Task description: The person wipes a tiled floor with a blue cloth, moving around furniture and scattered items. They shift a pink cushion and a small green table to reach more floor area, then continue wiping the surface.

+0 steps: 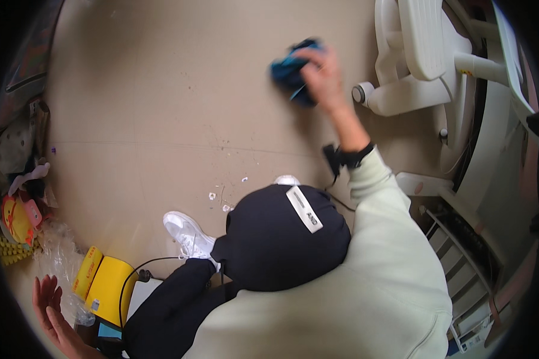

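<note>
A blue cloth (293, 70) is bunched under the right hand (322, 75), whose fingers are curled down over it so that the cloth is pressed flat against the beige floor (161, 107); the grip looks suited to rubbing the surface rather than lifting the cloth. The arm is stretched far forward in a pale green sleeve (377, 239), with a black strap (341, 157) seen at the wrist. The cloth lies well ahead of the body, just beside the rounded foot of a white plastic chair (401, 90). The left hand (49, 311) is held open at the lower left edge, fingers spread and palm showing, with nothing gripped; it seems to be kept out to the side for balance, near a yellow box (105, 281) and some crinkled clear plastic (57, 251). A white shoe (188, 233) is planted on the floor, and a few small white scraps (221, 197) are scattered between it and the cloth. Much of the middle of the view is blocked by a dark rounded shape with a white label (281, 239), so the posture beneath it cannot be told.
</note>
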Demonstrator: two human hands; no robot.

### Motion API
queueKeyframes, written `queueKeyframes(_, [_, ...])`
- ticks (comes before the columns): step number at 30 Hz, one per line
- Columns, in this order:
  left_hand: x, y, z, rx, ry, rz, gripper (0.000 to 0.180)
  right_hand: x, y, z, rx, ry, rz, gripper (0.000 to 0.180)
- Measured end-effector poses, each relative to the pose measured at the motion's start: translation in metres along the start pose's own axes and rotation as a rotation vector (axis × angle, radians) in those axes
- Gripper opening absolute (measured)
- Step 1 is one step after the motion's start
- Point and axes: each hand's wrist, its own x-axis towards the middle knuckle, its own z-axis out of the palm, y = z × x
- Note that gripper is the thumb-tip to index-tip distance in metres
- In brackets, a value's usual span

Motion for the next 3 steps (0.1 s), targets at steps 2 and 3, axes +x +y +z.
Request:
queueKeyframes(2, [0.003, -0.007, -0.003, 0.129, 0.044, -0.079, 0.047, 0.024, 0.040, -0.029, -0.225, 0.175, 0.164, 0.031])
queueKeyframes(3, [0.004, -0.012, -0.008, 0.257, 0.085, -0.116, 0.049, 0.019, 0.055, -0.029, -0.334, 0.217, 0.304, 0.031])
